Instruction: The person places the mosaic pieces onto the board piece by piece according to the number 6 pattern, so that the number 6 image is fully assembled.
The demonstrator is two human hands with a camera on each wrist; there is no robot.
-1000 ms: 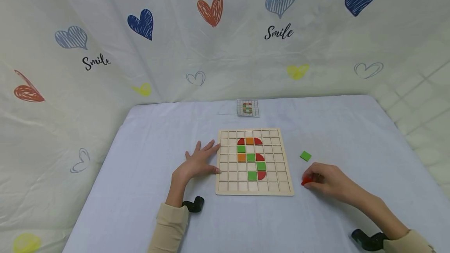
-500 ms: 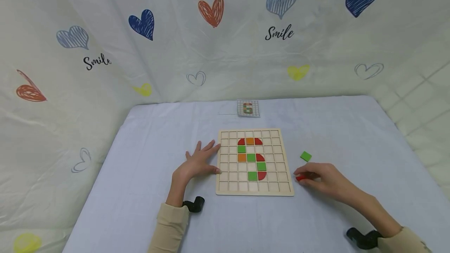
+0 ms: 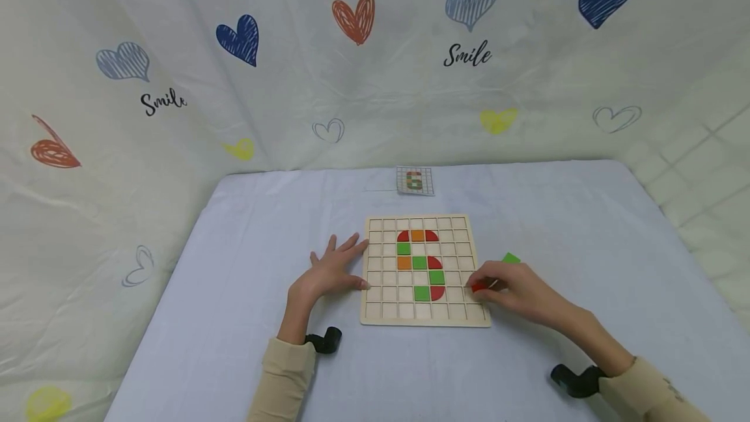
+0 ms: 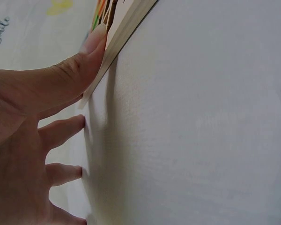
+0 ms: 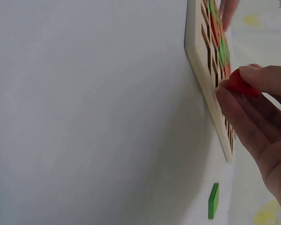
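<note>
A wooden grid board [image 3: 387,312] lies on the table, with red quarter-round, green square and orange square tiles set in several of its cells. My left hand [image 3: 325,275] is spread at the board's left edge, thumb and a fingertip touching the rim; the left wrist view shows the thumb [image 4: 91,51] against it. Over the board's right edge, my right hand [image 3: 515,286] pinches a red tile [image 5: 242,85] between thumb and fingers. Just behind that hand lies a loose green square tile [image 3: 511,258], partly hidden in the head view.
A small card [image 3: 415,181] printed with a coloured grid pattern lies beyond the board. White cloth covers the table [image 3: 263,226]. A curtain [image 3: 398,83] with hearts and "Smile" lettering hangs behind. Black wrist cameras are worn on both wrists.
My right hand has moved left with the red tile, from beside the board to over its right edge. The left hand has stayed in place.
</note>
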